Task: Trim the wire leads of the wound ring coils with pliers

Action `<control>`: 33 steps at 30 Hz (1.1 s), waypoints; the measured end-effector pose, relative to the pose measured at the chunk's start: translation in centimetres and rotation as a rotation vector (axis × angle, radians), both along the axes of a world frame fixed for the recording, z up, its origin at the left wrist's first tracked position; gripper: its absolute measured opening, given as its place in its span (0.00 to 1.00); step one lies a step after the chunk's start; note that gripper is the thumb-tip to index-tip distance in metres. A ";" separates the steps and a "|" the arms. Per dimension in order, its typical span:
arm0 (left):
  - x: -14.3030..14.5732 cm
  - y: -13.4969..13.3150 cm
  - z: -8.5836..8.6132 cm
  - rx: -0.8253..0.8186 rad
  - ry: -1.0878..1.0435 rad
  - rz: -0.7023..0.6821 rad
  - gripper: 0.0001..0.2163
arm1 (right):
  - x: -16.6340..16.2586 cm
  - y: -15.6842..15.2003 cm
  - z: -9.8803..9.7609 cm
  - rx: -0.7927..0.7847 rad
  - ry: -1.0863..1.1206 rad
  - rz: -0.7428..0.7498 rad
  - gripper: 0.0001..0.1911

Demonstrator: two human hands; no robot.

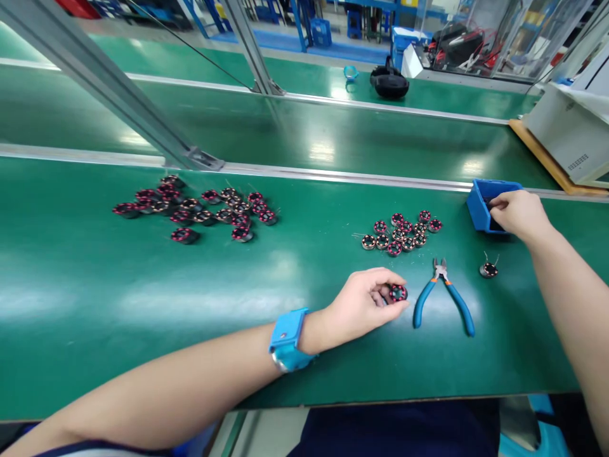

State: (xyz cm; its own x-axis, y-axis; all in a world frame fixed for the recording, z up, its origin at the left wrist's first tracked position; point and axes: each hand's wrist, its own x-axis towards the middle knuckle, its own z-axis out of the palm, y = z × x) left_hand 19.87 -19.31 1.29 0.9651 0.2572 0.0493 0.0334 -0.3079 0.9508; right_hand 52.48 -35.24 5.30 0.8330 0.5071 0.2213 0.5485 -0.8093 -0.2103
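Note:
Between the thumb and fingers of my left hand is a small round wound coil, black with reddish windings. My right hand reaches into a blue plastic bin; its fingertips are partly hidden behind the rim, and what they touch cannot be made out. Diagonal cutters with blue handles lie spread on the green table, right of my left hand. A single coil with two upright wire leads sits below the bin. Beyond my left hand lies a cluster of similar coils.
A larger group of coils lies at the table's left. A metal rail runs along the back edge, joined by a slanted post. A grey machine stands at the far right. A blue strap circles my left wrist.

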 end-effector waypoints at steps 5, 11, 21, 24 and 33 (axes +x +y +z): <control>0.6 -0.3 0.1 -0.221 0.074 0.010 0.15 | -3.9 -0.2 1.2 0.369 0.026 -0.002 0.08; 0.6 -0.3 0.6 -0.206 0.071 -0.018 0.12 | -17.3 0.3 -0.3 0.953 0.945 0.284 0.08; 1.1 0.0 0.7 -0.121 0.068 -0.011 0.09 | -18.9 1.8 -2.3 0.927 1.157 0.227 0.13; 1.1 0.1 0.8 -0.093 0.043 -0.018 0.08 | -19.0 1.6 -2.3 0.910 1.152 0.216 0.13; 0.9 0.4 1.0 -0.021 -0.015 -0.063 0.08 | -19.3 1.4 -2.2 0.883 1.091 0.283 0.12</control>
